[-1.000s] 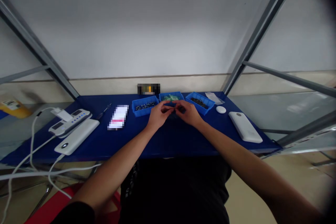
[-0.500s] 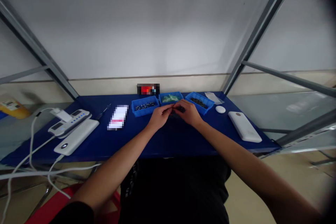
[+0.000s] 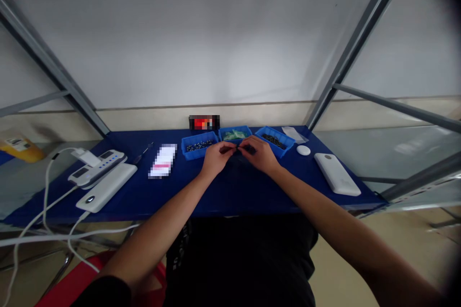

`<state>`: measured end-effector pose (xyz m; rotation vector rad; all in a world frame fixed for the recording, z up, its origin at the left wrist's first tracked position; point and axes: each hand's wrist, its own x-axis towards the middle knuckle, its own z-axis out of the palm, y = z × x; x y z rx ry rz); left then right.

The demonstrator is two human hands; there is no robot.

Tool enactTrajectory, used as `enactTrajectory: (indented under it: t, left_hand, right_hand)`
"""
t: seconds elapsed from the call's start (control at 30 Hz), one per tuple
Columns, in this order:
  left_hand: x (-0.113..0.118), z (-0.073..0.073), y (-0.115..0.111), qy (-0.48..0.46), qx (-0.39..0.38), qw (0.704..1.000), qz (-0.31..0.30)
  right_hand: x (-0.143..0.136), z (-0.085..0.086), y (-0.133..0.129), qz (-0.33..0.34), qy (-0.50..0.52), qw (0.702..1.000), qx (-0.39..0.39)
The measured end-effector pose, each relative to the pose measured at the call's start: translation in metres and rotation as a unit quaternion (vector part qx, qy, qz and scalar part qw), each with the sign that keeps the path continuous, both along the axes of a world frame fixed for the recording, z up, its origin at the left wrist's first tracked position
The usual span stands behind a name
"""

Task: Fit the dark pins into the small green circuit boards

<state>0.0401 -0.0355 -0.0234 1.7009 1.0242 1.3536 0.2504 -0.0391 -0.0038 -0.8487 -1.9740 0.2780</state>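
The left hand and right hand pinch a tiny dark piece between close fingertips, near of the green-filled bin; white letters on the black shirt read "us"; the phone left is pixelated.

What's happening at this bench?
The left hand and right hand pinch something small and dark between their fingertips, too small to identify. Just beyond stand three blue bins: left bin and right bin with small metallic-looking parts, middle bin with something green.
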Motion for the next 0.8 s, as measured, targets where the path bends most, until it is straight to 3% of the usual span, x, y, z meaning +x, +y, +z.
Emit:
enactTrajectory:
  t: [0.17,0.43,0.63,0.8]
  left_hand:
    - [0.002,-0.001,-0.001,-0.01,0.0,1.0,-0.022]
    - [0.003,0.005,-0.005,-0.025,0.013,0.999,0.015]
    - [0.004,0.007,-0.006,-0.014,0.046,0.999,-0.001]
    - [0.001,0.008,-0.008,0.102,0.095,0.99,0.034]
  right_hand:
    - [0.001,0.002,-0.001,0.005,0.008,1.0,0.008]
    - [0.0,-0.006,0.004,0.012,-0.028,0.999,-0.036]
    - [-0.003,-0.009,0.006,0.003,0.083,0.989,-0.121]
    - [-0.002,-0.005,0.006,0.007,0.165,0.973,-0.158]
